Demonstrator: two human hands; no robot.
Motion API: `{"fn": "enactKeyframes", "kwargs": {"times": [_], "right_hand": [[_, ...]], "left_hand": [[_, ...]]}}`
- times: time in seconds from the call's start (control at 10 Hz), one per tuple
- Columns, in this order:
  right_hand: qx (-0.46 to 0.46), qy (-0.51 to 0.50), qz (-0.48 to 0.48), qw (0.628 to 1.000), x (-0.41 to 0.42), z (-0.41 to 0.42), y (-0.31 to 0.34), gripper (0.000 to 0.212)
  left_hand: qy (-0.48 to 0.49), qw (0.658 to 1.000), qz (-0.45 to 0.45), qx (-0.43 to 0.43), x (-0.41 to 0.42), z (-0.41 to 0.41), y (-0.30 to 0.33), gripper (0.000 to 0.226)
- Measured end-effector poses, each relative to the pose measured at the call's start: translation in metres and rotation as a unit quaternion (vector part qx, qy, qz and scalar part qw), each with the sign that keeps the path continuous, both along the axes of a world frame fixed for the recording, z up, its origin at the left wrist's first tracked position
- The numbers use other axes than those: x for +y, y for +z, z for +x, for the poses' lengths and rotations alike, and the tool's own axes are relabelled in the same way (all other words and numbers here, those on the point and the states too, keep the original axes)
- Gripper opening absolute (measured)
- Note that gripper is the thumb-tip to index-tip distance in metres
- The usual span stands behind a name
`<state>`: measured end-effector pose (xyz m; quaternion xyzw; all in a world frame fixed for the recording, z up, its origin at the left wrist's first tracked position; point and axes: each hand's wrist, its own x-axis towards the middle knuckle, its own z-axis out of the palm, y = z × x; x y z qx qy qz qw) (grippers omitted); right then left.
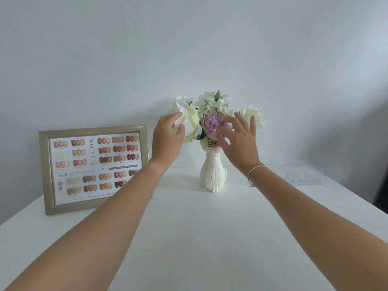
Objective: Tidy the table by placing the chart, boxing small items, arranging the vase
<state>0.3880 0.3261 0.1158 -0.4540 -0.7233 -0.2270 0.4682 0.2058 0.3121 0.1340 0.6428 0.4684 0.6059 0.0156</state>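
Note:
A white cat-shaped vase (211,175) stands upright at the back middle of the white table (189,238). It holds white flowers (190,120) and one purple flower (214,123). My left hand (167,137) touches the big white bloom on the left with relaxed fingers. My right hand (239,139) has spread fingers resting on the purple flower and the white bloom to its right. The framed nail colour chart (94,168) leans upright against the wall at the back left.
A clear plastic box (300,172) lies at the back right of the table, near the right edge. A pale wall runs directly behind the table. A dark shape shows at the far right edge of the view.

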Motion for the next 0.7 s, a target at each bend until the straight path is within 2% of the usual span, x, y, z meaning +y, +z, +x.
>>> {"fn": "enactKeyframes", "kwargs": {"times": [0.5, 0.7], "right_hand": [[-0.003, 0.032, -0.007, 0.999, -0.007, -0.01, -0.007, 0.013], [0.029, 0.031, -0.029, 0.999, -0.027, -0.003, -0.014, 0.022]], "left_hand": [[-0.014, 0.999, -0.026, -0.017, -0.006, -0.007, -0.011, 0.033], [-0.023, 0.999, -0.029, -0.008, -0.017, -0.011, -0.018, 0.034]]}}
